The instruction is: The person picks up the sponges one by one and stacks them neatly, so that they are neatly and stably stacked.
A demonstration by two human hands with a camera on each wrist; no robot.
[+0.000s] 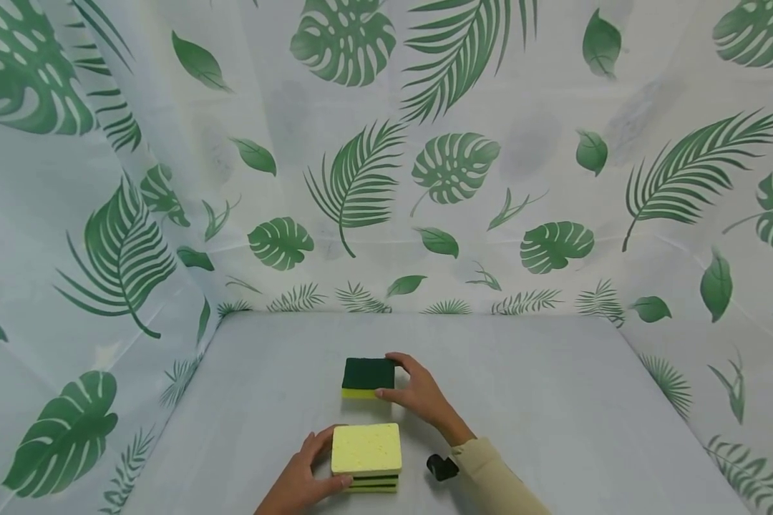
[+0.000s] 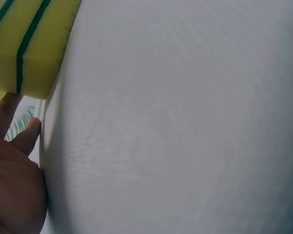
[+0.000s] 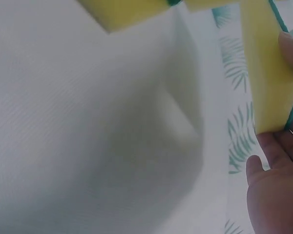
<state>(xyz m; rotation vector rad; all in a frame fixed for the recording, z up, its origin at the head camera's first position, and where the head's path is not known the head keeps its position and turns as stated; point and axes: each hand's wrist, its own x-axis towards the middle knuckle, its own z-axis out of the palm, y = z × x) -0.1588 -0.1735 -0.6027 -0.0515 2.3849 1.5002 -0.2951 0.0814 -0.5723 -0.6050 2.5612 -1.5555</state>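
Note:
My right hand (image 1: 421,393) pinches a sponge (image 1: 368,373) at its right end, dark green scouring side up and yellow side down. In the right wrist view this sponge (image 3: 271,73) is held above the surface, between the thumb and fingers of the hand (image 3: 278,190). Closer to me, my left hand (image 1: 303,472) grips the left side of a stack of sponges (image 1: 366,449), thumb at the front and fingers behind. The stack's top face is pale yellow. In the left wrist view, yellow layers with dark green bands (image 2: 39,58) show above the left hand (image 2: 12,180).
All of this is over a white-covered table (image 1: 554,400). White cloth walls (image 1: 373,279) printed with green leaves rise at the back and sides. A small black device (image 1: 441,468) sits by the right sleeve (image 1: 496,476).

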